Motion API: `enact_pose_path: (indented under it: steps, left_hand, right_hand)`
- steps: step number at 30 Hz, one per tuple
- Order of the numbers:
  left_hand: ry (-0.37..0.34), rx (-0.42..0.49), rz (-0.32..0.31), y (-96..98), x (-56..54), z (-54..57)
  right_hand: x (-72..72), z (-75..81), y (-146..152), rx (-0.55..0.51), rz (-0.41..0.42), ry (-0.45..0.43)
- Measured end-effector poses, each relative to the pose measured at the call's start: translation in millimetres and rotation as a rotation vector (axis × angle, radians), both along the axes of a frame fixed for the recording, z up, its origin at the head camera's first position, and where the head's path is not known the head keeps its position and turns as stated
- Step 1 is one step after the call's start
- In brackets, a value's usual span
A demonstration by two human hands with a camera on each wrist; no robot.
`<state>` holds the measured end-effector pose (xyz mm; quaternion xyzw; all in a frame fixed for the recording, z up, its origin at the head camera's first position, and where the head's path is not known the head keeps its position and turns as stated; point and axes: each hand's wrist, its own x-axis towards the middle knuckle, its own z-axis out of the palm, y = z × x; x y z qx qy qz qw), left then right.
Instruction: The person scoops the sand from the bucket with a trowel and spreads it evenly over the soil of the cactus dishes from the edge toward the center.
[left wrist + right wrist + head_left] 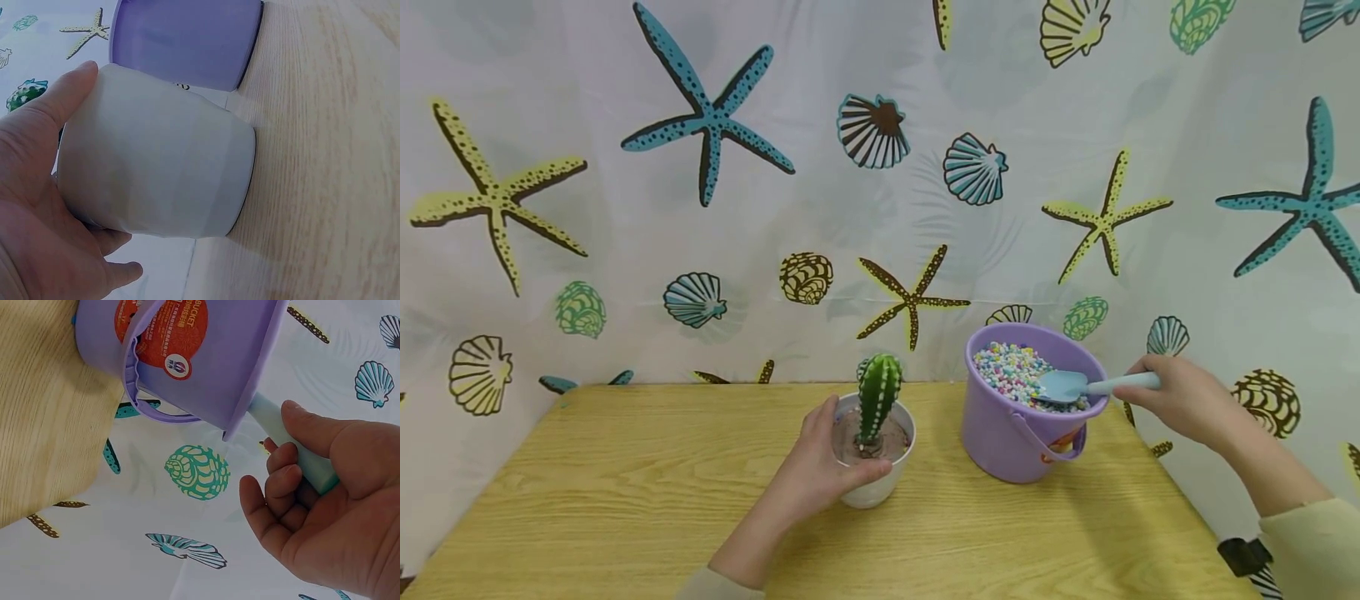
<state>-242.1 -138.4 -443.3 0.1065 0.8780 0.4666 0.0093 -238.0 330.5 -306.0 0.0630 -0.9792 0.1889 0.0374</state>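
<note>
A small green cactus (877, 400) stands in brown soil inside a white pot (162, 156) on the table. My left hand (820, 462) grips the pot's near left side, thumb along the front rim and fingers round the far side. To the right, a purple bucket (1003, 433) holds many small multicoloured beads (1009, 367). My right hand (1180, 396) holds the handle of a pale blue toy shovel (1063, 386) over the bucket's right rim. Its blade lies on the beads, the tip partly among them. In the right wrist view, thumb and curled fingers close round the handle (306, 453).
The wooden table (625, 483) ends at the back against a white curtain (820, 208) printed with starfish and shells. The bucket's purple handle (134, 381) hangs down its front right side. The curtain also borders the table's right edge.
</note>
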Motion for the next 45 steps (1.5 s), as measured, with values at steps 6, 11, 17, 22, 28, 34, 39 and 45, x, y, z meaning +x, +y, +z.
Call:
enact_pose_path:
  steps: [6,11,17,22,28,34,39,45]
  left_hand:
    - [-0.006,-0.002,0.002,-0.8,1.1,0.2]
    - [-0.006,-0.001,-0.004,-1.7,1.3,-0.1]
    - [-0.011,0.0,-0.01,-1.4,0.7,-2.7]
    - [-0.015,-0.005,-0.009,-0.8,1.2,-2.2]
    - [-0.011,-0.003,-0.004,-0.4,1.0,-1.9]
    - [-0.002,-0.004,-0.008,0.5,-0.3,-3.5]
    - [0.001,0.002,-0.017,0.2,-1.4,-2.9]
    - [-0.001,0.014,-0.031,-2.2,-0.9,-1.1]
  right_hand:
    - [2.2,-6.2,-3,-0.039,0.006,0.017]
    - [4.4,-14.4,-7,-0.092,0.002,0.017]
    - [3.9,-24.4,-9,-0.104,-0.02,0.048]
    - [1.8,-25.6,-13,-0.104,-0.028,0.076]
    - [-3.1,-25.5,-18,-0.115,-0.037,0.065]
    - [-8.3,-23.1,-17,-0.087,-0.053,-0.006]
    - [-6.2,-25.0,-19,-0.146,-0.083,-0.024]
    - [-7.1,-31.7,-22,-0.215,-0.113,-0.007]
